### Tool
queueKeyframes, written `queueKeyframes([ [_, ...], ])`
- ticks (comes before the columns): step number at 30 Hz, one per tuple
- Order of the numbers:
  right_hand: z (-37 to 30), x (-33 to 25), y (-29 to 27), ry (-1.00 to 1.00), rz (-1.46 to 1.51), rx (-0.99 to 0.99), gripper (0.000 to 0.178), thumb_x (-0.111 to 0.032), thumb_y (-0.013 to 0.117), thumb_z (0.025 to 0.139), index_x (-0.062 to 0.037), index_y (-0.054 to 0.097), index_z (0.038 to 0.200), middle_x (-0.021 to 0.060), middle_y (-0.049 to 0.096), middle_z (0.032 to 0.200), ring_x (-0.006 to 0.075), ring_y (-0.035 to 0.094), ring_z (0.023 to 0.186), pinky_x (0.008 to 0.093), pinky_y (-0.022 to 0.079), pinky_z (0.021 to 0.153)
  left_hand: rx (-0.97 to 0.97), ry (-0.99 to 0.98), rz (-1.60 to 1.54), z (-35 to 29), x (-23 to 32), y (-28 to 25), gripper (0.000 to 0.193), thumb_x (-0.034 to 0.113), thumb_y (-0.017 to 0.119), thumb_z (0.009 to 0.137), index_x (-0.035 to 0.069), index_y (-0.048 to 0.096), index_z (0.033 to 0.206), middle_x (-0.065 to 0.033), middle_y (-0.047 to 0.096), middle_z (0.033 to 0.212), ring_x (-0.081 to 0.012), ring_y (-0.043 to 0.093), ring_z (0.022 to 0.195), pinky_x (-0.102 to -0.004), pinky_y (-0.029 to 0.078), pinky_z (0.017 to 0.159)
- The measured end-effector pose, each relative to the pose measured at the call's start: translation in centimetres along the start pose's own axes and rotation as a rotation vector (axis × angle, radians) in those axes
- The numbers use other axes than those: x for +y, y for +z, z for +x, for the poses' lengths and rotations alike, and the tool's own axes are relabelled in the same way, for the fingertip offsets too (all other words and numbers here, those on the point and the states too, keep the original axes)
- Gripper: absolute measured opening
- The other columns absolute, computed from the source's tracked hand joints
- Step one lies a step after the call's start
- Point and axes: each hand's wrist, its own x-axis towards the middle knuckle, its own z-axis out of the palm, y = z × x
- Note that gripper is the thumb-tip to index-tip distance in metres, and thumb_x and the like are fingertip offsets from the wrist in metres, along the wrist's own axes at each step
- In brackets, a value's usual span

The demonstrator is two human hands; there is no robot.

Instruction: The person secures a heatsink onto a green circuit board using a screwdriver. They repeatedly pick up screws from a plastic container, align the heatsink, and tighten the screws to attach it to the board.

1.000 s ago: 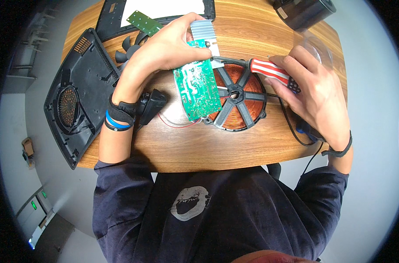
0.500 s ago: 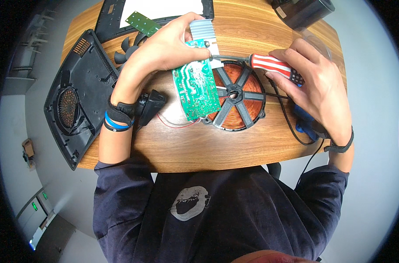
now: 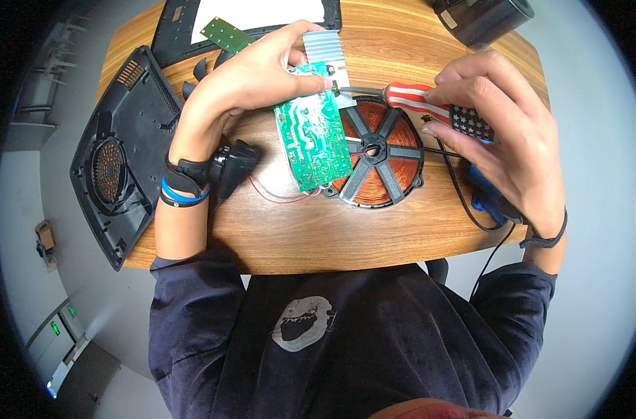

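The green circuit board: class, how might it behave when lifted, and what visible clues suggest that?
The green circuit board is probably stiff, looking flat and unbent in the left hand. It may feel heavier toward the finned heatsink at its far end. The thin red wire by its near edge might drag.

Red-and-white striped, white-starred screwdriver handle, green circuit board, silvery heatsink, coppery coil

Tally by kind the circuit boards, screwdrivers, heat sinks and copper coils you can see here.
Circuit boards: 2, large green board in the left hand, small green board beyond
Screwdriver: 1, in the right hand
Heat sink: 1
Copper coil: 1
Total: 5
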Motion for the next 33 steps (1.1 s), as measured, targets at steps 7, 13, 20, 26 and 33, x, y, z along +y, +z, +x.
queueKeyframes([
  [7, 1.3, -0.5, -0.1, 0.024, 0.017, 0.018, 0.03, -0.006, 0.088, 0.077, -0.0008, 0.071, 0.101, 0.0102, 0.067, 0.102, 0.0262, 0.07, 0.096, 0.0359, 0.057, 0.084, -0.019, -0.007, 0.033, -0.1, 0.2, -0.2, 0.074, 0.006, 0.082, 0.088, 0.006, 0.047, 0.154, -0.0074, 0.071, 0.11, -0.0127, 0.066, 0.101, -0.0284, 0.056, 0.084],
  [13, 1.7, -0.5, -0.2, 0.027, 0.012, 0.018, 0.027, -0.002, 0.086, 0.078, -0.0003, 0.07, 0.1, 0.0103, 0.067, 0.1, 0.0254, 0.07, 0.094, 0.0347, 0.056, 0.084, -0.004, -0.012, 0.076, -0.1, 0.4, -0.1, 0.075, 0.006, 0.082, 0.087, 0.006, 0.047, 0.153, -0.007, 0.07, 0.108, -0.0131, 0.065, 0.1, -0.0287, 0.056, 0.084],
  [20, 1.5, -0.3, 0.0, 0.01, -0.009, 0.045, 0.027, -0.002, 0.086, 0.078, 0.0001, 0.07, 0.1, 0.0105, 0.068, 0.1, 0.0252, 0.07, 0.094, 0.0346, 0.056, 0.083, -0.012, -0.012, 0.103, 0.0, 0.2, -0.3, 0.076, 0.008, 0.082, 0.087, 0.008, 0.046, 0.155, -0.0082, 0.07, 0.109, -0.014, 0.066, 0.101, -0.0293, 0.057, 0.083],
  [26, 1.4, -0.3, 0.0, -0.001, -0.012, 0.039, 0.029, -0.005, 0.088, 0.077, 0.0001, 0.071, 0.101, 0.0105, 0.068, 0.102, 0.0266, 0.07, 0.096, 0.0353, 0.057, 0.084, -0.025, -0.012, 0.08, 0.0, 0.4, -0.1, 0.075, 0.007, 0.081, 0.088, 0.007, 0.046, 0.154, -0.008, 0.071, 0.108, -0.0139, 0.067, 0.1, -0.0298, 0.057, 0.083],
  [33, 1.6, -0.8, -0.4, -0.006, -0.039, -0.019, 0.031, -0.001, 0.085, 0.078, -0.0002, 0.07, 0.106, 0.0098, 0.066, 0.11, 0.029, 0.069, 0.103, 0.0387, 0.057, 0.088, -0.002, -0.029, 0.12, 0.3, -0.6, 0.0, 0.071, 0.005, 0.078, 0.089, 0.006, 0.046, 0.153, -0.0076, 0.073, 0.108, -0.0131, 0.069, 0.1, -0.0292, 0.057, 0.083],
])
